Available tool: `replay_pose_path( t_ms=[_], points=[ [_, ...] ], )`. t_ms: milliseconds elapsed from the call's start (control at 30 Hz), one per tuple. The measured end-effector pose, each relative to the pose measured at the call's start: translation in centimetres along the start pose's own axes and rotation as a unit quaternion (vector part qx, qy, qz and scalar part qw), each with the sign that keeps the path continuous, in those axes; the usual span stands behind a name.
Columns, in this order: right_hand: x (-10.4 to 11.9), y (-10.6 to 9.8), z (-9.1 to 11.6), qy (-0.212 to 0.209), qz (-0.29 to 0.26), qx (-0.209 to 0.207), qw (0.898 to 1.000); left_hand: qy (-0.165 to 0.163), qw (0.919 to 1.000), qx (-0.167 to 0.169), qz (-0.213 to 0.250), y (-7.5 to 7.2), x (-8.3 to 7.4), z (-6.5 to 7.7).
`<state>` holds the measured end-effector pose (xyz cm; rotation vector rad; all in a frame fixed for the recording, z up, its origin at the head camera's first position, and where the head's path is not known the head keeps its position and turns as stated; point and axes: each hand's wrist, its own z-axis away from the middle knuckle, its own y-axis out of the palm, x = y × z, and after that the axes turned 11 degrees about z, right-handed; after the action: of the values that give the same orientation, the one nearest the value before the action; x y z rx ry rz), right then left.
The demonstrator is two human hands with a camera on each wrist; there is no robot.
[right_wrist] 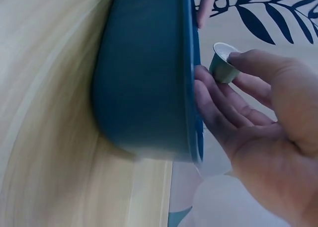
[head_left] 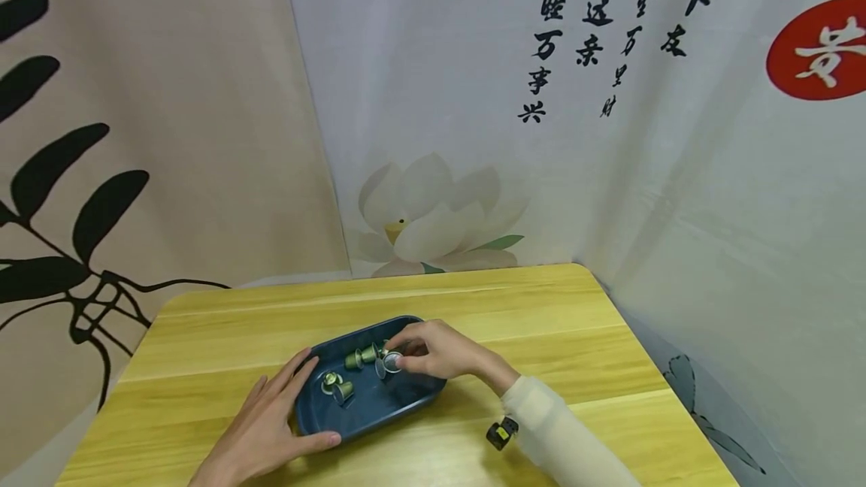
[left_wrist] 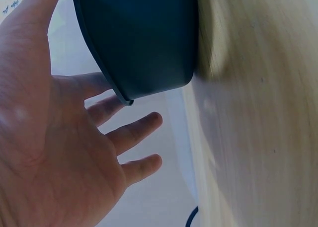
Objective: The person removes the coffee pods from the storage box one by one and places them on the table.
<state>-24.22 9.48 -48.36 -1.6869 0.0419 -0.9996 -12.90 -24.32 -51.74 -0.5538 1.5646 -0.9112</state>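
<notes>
A dark blue rectangular tray [head_left: 379,406] sits on the table, with several green coffee capsules inside. My right hand [head_left: 443,349] reaches over its right end. Thumb and finger pinch a green capsule with a silvery lid [right_wrist: 223,68], held just above the rim in the right wrist view. Two more capsules, one tipped over [head_left: 343,393], lie in the left half of the tray. Further back a capsule lying on its side [head_left: 354,359] is close to others, partly hidden by the right hand. At the tray's left end my left hand [head_left: 264,419] rests against the rim, fingers spread and fairly straight, thumb along the near side.
The light wooden table [head_left: 541,337] extends around the tray on all sides. Behind it hangs a pale printed cloth [head_left: 460,119] with a lotus and black characters. A small black and yellow device [head_left: 501,433] is at the right wrist.
</notes>
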Motion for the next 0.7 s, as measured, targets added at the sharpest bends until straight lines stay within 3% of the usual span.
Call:
replay_pose_path(
  t_ms=[267, 533, 700],
  points=[
    [-0.7, -0.7, 1.2, 0.010, -0.074, -0.030, 0.997, 0.006, 1.0000, -0.005, 0.004, 0.0, 0.1, 0.1],
    [-2.0, -1.1, 2.9, 0.036, -0.075, -0.071, 0.994, 0.010, 0.9998, -0.006, 0.014, 0.0, 0.2, 0.2],
    [-3.1, -1.1, 4.1, 0.067, -0.114, -0.090, 0.987, 0.012, 0.9998, -0.007, 0.011, -0.1, 0.3, 0.2]
  ],
)
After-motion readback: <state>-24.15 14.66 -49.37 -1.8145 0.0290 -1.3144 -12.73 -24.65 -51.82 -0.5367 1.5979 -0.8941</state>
